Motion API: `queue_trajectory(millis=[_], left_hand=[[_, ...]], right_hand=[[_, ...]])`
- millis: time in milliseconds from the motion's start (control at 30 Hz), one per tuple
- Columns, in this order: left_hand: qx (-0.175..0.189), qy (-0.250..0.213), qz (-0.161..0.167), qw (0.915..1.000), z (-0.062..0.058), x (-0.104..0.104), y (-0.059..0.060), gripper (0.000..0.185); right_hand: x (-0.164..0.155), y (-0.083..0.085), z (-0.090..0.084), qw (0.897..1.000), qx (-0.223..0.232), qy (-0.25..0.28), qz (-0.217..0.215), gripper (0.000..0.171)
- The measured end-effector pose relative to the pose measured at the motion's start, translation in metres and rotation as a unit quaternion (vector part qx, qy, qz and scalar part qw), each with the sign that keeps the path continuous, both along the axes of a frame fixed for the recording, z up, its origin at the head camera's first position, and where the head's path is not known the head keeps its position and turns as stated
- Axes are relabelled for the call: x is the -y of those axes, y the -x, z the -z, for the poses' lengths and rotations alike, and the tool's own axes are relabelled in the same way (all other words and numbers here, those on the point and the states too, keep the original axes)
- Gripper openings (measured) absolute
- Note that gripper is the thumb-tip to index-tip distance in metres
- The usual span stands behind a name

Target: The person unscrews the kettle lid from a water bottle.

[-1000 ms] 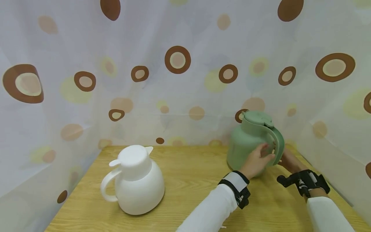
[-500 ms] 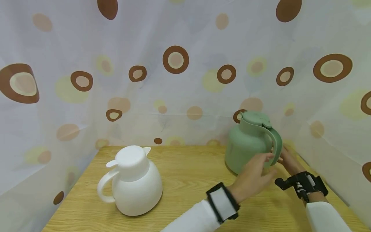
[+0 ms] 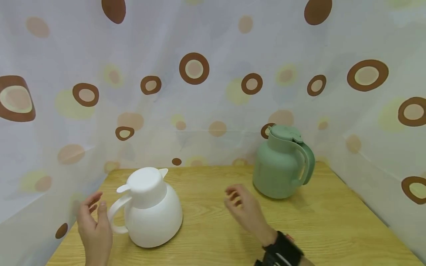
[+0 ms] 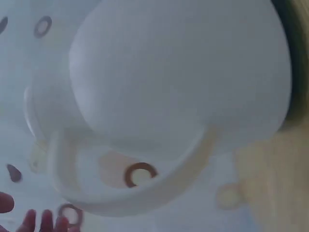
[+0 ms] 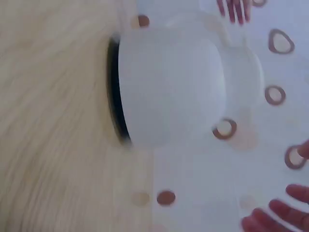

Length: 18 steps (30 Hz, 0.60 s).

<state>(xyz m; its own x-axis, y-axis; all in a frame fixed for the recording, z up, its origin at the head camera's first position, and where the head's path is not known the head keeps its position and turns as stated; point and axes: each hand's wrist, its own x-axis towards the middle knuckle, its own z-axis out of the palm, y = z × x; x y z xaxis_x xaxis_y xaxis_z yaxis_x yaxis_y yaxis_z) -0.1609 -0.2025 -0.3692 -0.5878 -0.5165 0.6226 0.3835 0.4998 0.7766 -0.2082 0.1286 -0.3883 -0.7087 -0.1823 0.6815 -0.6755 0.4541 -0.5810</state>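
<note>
A light wooden table with a plain grain sits in a booth of pale curtain printed with brown rings and faded yellow and peach dots; the cloth hangs behind and on both sides.

The white jug stands upright near the table's front left, its long axis vertical, its looped handle toward the left edge and its small spout up and away toward the back curtain. The left hand hovers just beside that handle, fingers loosely spread and holding nothing; whether a fingertip grazes the loop is hard to judge from the head view. The right hand floats over the table's middle, to the right of the jug and apart from it, fingers relaxed, also holding nothing.

A green jug stands upright at the back right, handle to the right, untouched.
</note>
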Motion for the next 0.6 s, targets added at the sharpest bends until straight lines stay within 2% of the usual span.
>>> queue_trajectory(millis=[33, 100, 200, 267, 300, 333, 467, 600], left_hand=[[0.054, -0.028, 0.010, 0.9981, 0.006, 0.010, 0.002, 0.031], [0.128, -0.090, 0.055, 0.9861, 0.017, 0.026, 0.006, 0.038], [0.195, -0.170, 0.136, 0.9565, 0.030, 0.038, 0.016, 0.046], [0.207, -0.206, 0.179, 0.9397, 0.034, 0.041, 0.020, 0.045], [0.218, -0.206, 0.199, 0.9329, 0.035, 0.040, 0.021, 0.048], [0.213, -0.212, 0.217, 0.9287, 0.036, 0.040, 0.022, 0.047], [0.176, -0.195, 0.268, 0.9269, 0.040, 0.040, 0.021, 0.048], [0.149, -0.174, 0.313, 0.9216, 0.044, 0.046, 0.017, 0.045]], right_hand=[[0.023, -0.001, 0.002, 0.997, 0.066, -0.020, -0.024, 0.038], [0.064, 0.000, 0.006, 0.981, 0.177, -0.047, -0.057, 0.064], [0.107, 0.008, 0.009, 0.960, 0.266, -0.038, -0.080, 0.088], [0.125, 0.013, 0.013, 0.956, 0.277, -0.020, -0.092, 0.092], [0.131, 0.014, 0.014, 0.956, 0.276, -0.008, -0.098, 0.091], [0.136, 0.015, 0.016, 0.956, 0.275, 0.000, -0.101, 0.090], [0.149, 0.015, 0.022, 0.959, 0.263, 0.008, -0.103, 0.088], [0.156, 0.011, 0.029, 0.965, 0.250, -0.013, -0.082, 0.092]])
